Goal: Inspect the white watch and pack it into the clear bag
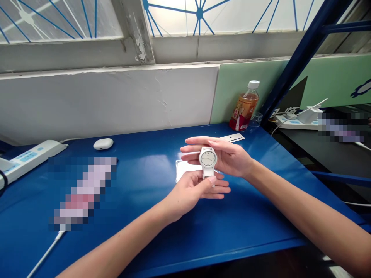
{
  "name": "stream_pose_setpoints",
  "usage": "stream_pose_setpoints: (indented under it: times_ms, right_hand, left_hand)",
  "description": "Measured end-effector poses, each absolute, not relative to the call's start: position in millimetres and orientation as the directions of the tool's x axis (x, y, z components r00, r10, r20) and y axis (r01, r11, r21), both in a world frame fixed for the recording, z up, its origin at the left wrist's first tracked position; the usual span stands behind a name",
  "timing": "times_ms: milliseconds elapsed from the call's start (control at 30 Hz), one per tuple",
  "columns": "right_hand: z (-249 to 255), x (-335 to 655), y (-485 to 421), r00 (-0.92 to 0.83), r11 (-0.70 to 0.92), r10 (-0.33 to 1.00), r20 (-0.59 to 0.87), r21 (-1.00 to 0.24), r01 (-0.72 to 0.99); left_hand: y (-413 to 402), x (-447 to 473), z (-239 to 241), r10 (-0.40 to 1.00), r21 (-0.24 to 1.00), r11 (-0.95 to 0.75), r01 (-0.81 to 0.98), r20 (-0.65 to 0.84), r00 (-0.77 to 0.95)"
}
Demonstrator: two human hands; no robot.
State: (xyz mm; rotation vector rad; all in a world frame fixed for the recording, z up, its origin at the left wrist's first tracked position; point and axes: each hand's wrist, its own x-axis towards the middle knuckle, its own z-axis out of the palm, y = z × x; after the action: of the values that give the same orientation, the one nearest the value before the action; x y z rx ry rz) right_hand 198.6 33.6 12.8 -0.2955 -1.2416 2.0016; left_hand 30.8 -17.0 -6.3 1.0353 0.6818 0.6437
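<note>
A white wristwatch [208,158] with a round pale dial stands upright between my hands, its face toward me. My left hand [191,191] grips the lower strap, the thumb pressed over it and the fingers stretched out behind to the right. Just behind and above the watch, my right hand [228,156] is spread with its palm toward me and its fingers pointing left. Its thumb lies close to the top of the watch; I cannot tell whether it touches. A white flat object [185,168], perhaps a box, lies on the table behind my hands, partly hidden.
On the blue table [139,216] are a white earbud case [103,144], a pixelated phone-like object [84,193] with a white cable [46,253], and a power strip [31,156]. A drink bottle [245,106] stands at the back right, near a white strip [233,137] and a blue post [298,58].
</note>
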Motion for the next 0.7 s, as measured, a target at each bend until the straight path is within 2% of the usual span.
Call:
stream_pose_setpoints:
  times_ms: [333,500,700]
  right_hand:
    - [18.2,200.9,32.2,-0.725,-0.249,0.659,0.200,-0.852,-0.461]
    - [17.5,198.6,31.9,-0.699,-0.237,0.682,0.213,-0.840,-0.487]
    - [18.8,198.6,30.3,-0.714,-0.312,0.681,0.162,-0.818,-0.483]
  left_hand:
    - [-16.1,31.0,-5.2,0.793,0.925,0.347,-0.153,-0.202,0.574]
    - [-16.1,30.3,-6.6,0.765,0.924,0.348,-0.158,-0.182,0.617]
    - [-15.3,29.6,-8.5,0.753,0.936,0.309,-0.169,-0.131,0.645]
